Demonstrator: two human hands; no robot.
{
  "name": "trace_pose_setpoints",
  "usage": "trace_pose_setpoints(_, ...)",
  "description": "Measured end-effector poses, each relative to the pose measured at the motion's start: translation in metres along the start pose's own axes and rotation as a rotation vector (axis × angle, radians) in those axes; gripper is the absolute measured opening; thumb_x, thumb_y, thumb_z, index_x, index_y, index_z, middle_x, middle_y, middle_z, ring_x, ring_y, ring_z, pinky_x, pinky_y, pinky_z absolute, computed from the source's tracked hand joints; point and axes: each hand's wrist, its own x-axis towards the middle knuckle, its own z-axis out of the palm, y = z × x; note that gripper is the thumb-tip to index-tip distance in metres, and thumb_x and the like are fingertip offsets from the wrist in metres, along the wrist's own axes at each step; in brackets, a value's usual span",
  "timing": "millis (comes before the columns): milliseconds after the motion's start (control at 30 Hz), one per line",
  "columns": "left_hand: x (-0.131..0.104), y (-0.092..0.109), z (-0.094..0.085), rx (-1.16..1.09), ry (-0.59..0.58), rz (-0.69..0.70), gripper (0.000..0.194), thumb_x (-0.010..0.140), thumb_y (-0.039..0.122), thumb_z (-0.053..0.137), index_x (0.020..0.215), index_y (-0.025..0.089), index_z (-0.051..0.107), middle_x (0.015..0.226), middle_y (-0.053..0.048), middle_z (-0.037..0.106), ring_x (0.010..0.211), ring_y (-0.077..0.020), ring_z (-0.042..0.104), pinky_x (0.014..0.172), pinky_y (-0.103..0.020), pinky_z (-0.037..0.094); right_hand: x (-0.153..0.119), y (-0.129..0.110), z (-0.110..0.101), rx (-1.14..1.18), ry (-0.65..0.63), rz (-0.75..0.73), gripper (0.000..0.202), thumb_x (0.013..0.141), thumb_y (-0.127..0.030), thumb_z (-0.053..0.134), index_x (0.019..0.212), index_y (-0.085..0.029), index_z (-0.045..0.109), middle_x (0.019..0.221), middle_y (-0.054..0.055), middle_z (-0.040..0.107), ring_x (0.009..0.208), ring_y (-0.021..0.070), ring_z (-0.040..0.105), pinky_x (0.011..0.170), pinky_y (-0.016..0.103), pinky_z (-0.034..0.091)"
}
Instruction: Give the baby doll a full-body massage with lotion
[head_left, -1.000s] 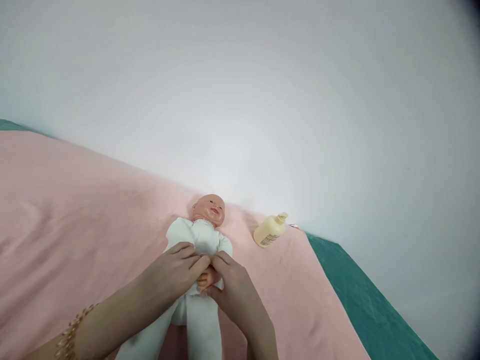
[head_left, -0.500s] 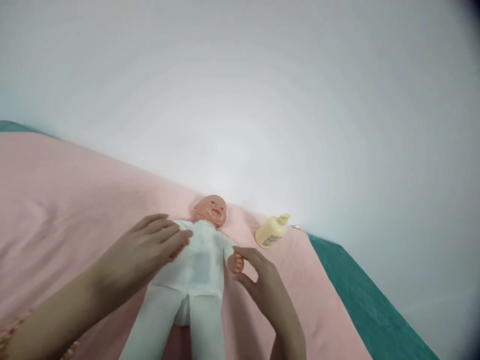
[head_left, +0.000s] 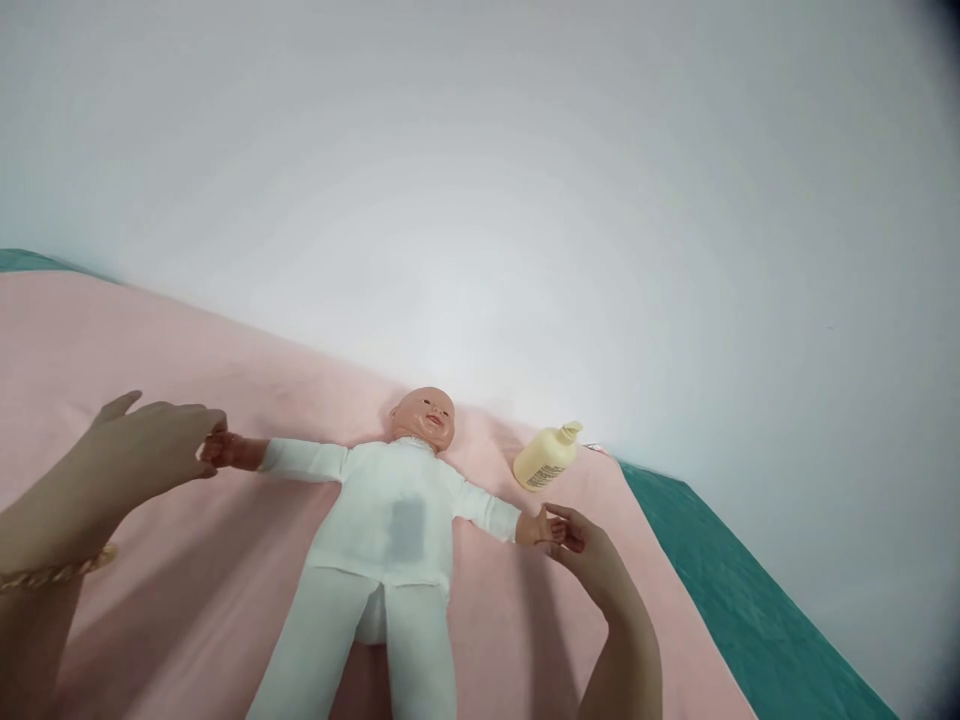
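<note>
A baby doll [head_left: 405, 500] in a white top and white leggings lies on its back, head toward the wall, both arms stretched out sideways. My left hand [head_left: 154, 445] is closed around the doll's hand on the left of the view. On the other side, my right hand [head_left: 589, 560] pinches the doll's other hand between thumb and fingers. Both doll arms are lifted off the cloth and cast shadows. A bluish-grey rectangle shows on the front of the doll's top. Its feet are out of view.
A pale yellow pump bottle [head_left: 546, 460] stands just beyond my right hand, near the wall. A pink cloth [head_left: 247, 340] lies under the doll, with a green surface [head_left: 720, 580] showing beside it. A plain white wall [head_left: 480, 180] rises behind.
Both doll arms have been spread outward from its body. My left hand has moved left and my right hand right, each with a doll hand.
</note>
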Motion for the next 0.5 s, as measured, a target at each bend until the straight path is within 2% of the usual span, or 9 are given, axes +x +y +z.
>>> trace_pose_setpoints(100,0.011,-0.008,0.02,0.112,-0.201,-0.069,0.017,0.07,0.021,0.055,0.08,0.018,0.068,0.09,-0.006,0.071,0.09,-0.0288,0.063,0.097,-0.057,0.03,0.004,0.009,0.006,-0.2,-0.058,0.107,0.03,0.06,-0.013,0.06,0.089,-0.018,0.066,0.086,0.004,0.072,0.084,0.0223,0.068,0.07,0.028,0.051)
trace_pose_setpoints(167,0.016,-0.012,0.032,0.142,-0.252,-0.085,0.022,0.069,0.023,0.056,0.085,0.018,0.069,0.097,-0.008,0.069,0.092,-0.029,0.061,0.092,-0.051,0.035,0.006,0.009,0.011,-0.374,-0.061,0.151,0.017,0.058,-0.008,0.058,0.071,-0.019,0.059,0.076,0.002,0.069,0.077,0.0213,0.065,0.063,0.026,0.045)
trace_pose_setpoints(267,0.019,-0.018,0.045,0.157,-0.267,-0.078,0.024,0.068,0.026,0.058,0.087,0.017,0.07,0.098,-0.01,0.066,0.09,-0.0289,0.06,0.079,-0.039,0.04,0.007,0.003,0.016,-0.521,-0.058,0.194,0.018,0.057,-0.006,0.059,0.065,-0.02,0.051,0.072,0.001,0.065,0.073,0.0196,0.061,0.059,0.025,0.039)
trace_pose_setpoints(333,0.017,-0.021,0.051,0.175,-0.205,-0.063,0.021,0.067,0.026,0.059,0.083,0.018,0.07,0.093,-0.009,0.065,0.085,-0.0274,0.059,0.073,-0.034,0.039,0.006,0.001,0.017,-0.529,-0.066,0.208,0.02,0.056,-0.006,0.061,0.065,-0.02,0.05,0.072,0.001,0.065,0.072,0.0193,0.06,0.058,0.024,0.039)
trace_pose_setpoints(400,0.015,-0.022,0.057,0.192,-0.077,-0.044,0.015,0.07,0.024,0.055,0.075,0.018,0.068,0.085,-0.005,0.064,0.077,-0.0234,0.057,0.069,-0.031,0.038,0.006,0.002,0.016,-0.508,-0.054,0.179,0.019,0.056,-0.008,0.062,0.066,-0.02,0.051,0.073,0.001,0.066,0.072,0.0202,0.061,0.058,0.025,0.04)
trace_pose_setpoints(500,0.012,-0.021,0.058,0.169,0.129,0.003,0.026,0.081,0.02,0.042,0.068,0.018,0.065,0.077,-0.003,0.062,0.067,-0.0192,0.055,0.064,-0.028,0.037,0.005,0.01,0.014,-0.436,-0.034,0.135,0.015,0.058,-0.011,0.059,0.068,-0.021,0.055,0.073,0.002,0.068,0.073,0.0223,0.065,0.059,0.027,0.042)
